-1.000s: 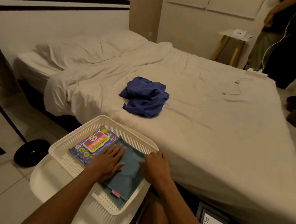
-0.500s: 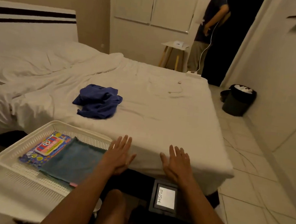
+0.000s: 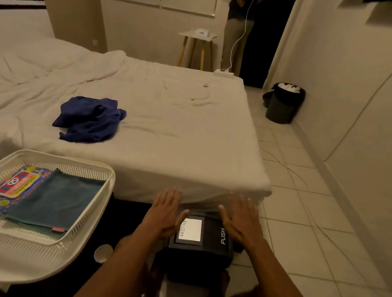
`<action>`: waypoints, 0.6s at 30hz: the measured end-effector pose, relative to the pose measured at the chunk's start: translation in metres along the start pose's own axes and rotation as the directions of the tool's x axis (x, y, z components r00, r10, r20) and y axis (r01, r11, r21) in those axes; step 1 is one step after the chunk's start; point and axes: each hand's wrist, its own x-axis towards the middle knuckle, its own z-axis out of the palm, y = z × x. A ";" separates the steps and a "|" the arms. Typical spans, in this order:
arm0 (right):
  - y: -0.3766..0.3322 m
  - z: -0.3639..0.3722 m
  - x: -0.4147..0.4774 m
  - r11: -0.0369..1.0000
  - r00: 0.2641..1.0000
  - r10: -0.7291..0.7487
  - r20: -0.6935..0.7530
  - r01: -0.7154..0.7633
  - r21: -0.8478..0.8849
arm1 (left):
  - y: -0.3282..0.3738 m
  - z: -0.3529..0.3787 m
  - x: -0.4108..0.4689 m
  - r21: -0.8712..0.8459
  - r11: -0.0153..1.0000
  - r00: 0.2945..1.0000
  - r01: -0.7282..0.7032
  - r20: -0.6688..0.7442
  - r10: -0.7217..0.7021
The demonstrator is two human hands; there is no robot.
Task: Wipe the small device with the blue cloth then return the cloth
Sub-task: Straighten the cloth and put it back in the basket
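A small black device (image 3: pixel 200 244) marked "PUSH", with a white square panel on top, sits on the floor at the foot of the bed. My left hand (image 3: pixel 165 214) is flat and open against its left side, overlapping the panel's edge. Over the device's right side hovers my right hand (image 3: pixel 240 222), fingers spread, holding nothing. The blue-teal cloth (image 3: pixel 57 202) lies folded flat in the white basket (image 3: pixel 90 219) at lower left, away from both hands.
A colourful packet (image 3: pixel 9 186) lies beside the cloth in the basket. The bed (image 3: pixel 168 126) carries a crumpled dark blue garment (image 3: pixel 89 119). A black bin (image 3: pixel 283 103) stands by the right wall. A person stands near a small stool (image 3: pixel 197 44) at the back.
Both hands left the cloth in the basket, moved right past the bed edge and came down onto the black device. The view swung right.
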 end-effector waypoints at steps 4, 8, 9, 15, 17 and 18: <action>0.017 0.013 -0.005 0.999 0.999 0.038 0.020 -0.038 0.013 | 0.007 0.026 0.006 0.003 1.000 0.999 0.015 0.039 -0.015; 0.029 0.033 0.001 0.999 0.998 0.043 0.042 -0.044 0.013 | 0.009 0.049 0.018 -0.032 0.999 0.997 0.029 0.076 -0.027; 0.030 0.039 0.003 0.999 0.997 0.046 0.058 -0.046 0.008 | 0.008 0.054 0.021 -0.041 0.999 0.996 0.032 0.084 -0.029; 0.044 0.084 0.024 0.992 0.982 0.103 0.159 -0.114 0.060 | -0.002 0.088 0.044 -0.062 0.997 0.993 0.037 0.114 -0.030; 0.050 0.100 0.030 0.988 0.976 0.117 0.186 -0.133 0.075 | -0.005 0.101 0.051 -0.089 0.995 0.993 0.037 0.114 -0.026; 0.052 0.109 0.034 0.989 0.976 0.117 0.182 -0.131 0.070 | -0.007 0.108 0.056 -0.088 0.995 0.994 0.040 0.103 -0.031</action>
